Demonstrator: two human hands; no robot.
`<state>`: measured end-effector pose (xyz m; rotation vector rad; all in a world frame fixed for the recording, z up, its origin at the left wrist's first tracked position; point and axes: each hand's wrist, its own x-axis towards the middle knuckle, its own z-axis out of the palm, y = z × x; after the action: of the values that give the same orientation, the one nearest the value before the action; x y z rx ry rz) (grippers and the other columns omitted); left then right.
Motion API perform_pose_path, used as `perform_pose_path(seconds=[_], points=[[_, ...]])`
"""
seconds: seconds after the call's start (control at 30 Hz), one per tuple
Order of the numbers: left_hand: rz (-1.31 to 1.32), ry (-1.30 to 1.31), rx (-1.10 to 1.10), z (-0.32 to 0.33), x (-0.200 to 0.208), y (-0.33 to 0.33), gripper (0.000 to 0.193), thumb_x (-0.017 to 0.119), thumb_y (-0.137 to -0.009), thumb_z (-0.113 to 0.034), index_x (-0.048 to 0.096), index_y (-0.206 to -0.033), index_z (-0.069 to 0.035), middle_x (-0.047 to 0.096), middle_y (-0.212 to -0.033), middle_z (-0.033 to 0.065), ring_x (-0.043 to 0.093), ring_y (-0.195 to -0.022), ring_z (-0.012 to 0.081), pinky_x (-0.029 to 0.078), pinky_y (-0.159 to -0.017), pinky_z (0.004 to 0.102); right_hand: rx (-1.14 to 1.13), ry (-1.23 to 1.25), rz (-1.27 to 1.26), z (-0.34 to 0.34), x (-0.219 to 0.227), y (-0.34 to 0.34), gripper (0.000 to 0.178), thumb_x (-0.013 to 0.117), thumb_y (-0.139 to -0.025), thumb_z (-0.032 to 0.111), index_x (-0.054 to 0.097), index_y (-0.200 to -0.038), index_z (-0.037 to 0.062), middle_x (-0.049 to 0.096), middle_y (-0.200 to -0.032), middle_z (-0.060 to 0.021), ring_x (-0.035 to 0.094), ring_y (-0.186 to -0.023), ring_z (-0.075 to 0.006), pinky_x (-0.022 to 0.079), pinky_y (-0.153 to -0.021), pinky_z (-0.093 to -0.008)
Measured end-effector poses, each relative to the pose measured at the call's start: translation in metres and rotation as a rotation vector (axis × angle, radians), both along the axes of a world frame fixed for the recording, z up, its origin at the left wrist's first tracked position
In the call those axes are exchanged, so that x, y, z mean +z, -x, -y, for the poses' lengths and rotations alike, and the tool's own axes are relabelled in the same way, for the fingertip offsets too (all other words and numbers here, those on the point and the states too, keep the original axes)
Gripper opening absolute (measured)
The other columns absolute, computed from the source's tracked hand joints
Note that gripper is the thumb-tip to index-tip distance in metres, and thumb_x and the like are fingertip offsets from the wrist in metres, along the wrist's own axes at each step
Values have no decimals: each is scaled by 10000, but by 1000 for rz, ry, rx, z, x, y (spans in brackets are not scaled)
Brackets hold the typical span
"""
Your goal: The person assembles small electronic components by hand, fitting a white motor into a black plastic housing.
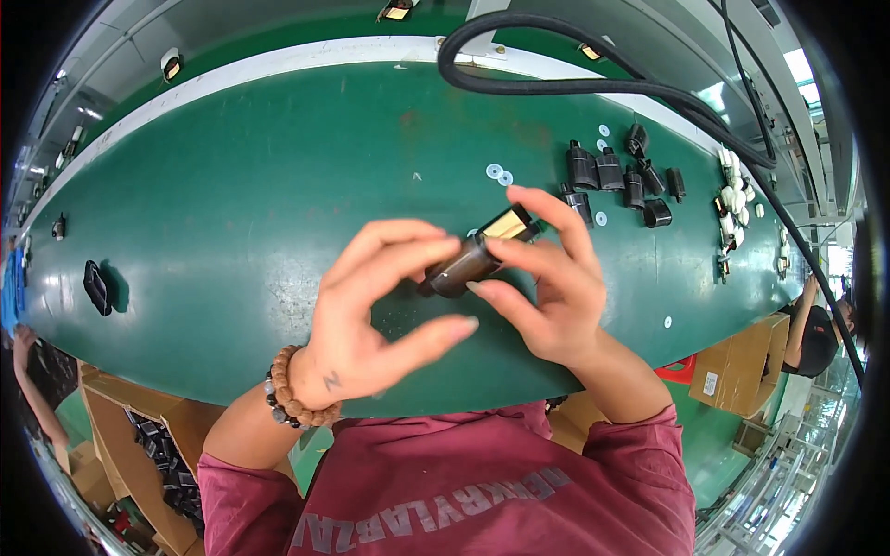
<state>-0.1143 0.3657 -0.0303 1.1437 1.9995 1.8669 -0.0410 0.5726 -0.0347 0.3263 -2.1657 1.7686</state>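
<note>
Over the green worktable (232, 185) I hold a dark, glossy cylindrical housing (459, 271) with a gold-coloured flat insert (507, 225) at its upper end. My right hand (561, 296) grips it between thumb and fingers, and the housing slants up to the right. On its other side is my left hand (362, 310), slightly blurred, thumb spread away from the fingers. The left fingertips come up beside the housing; whether they touch it I cannot tell. Two translucent discs (499, 174) lie just beyond my hands.
Several black housings (607, 170) stand and lie at the right, with white parts (734, 199) farther over. A black piece (96, 287) lies at the left. A thick black cable (575, 88) loops above the far side. Cardboard boxes (742, 366) flank the table; people work at both sides.
</note>
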Motion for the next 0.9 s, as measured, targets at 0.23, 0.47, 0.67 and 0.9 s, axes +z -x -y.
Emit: perform_pose_path(seconds=[0.23, 0.47, 0.67, 0.9], points=[[148, 10, 40, -4, -6, -3, 379, 732, -772, 31, 627, -1135, 12, 626, -1048, 139, 642, -967, 221, 524, -825, 300, 11, -20, -270, 11, 10, -2, 411, 699, -753, -66, 604, -1144, 17, 321, -1437, -215, 497, -1255, -318, 528, -893, -406], [-308, -148, 118, -11, -15, -1, 342, 751, -710, 48, 644, -1034, 24, 640, -1082, 175, 650, -1015, 324, 524, -889, 404, 296, 683, 469, 21, 6, -8, 582, 571, -912, -15, 306, -1425, 54, 384, -1415, -128, 531, -1171, -211, 468, -956, -345], [-438, -31, 81, -9, 3, -1, 452, 822, -653, -121, 657, -1047, 26, 640, -1125, 199, 640, -1035, 364, 505, -925, 464, 224, 455, 108, 15, 2, -4, 639, 577, -869, -57, 277, -1429, 6, 336, -1452, -175, 475, -1266, -275, 427, -1026, -398], [-489, 4, 23, -6, 6, -6, 487, 824, -640, -124, 659, -1067, 42, 643, -1118, 200, 642, -1030, 363, 551, -860, 408, 205, 261, -50, 15, -9, 0, 680, 557, -816, -106, 271, -1428, -29, 338, -1439, -203, 438, -1304, -328, 393, -1065, -428]])
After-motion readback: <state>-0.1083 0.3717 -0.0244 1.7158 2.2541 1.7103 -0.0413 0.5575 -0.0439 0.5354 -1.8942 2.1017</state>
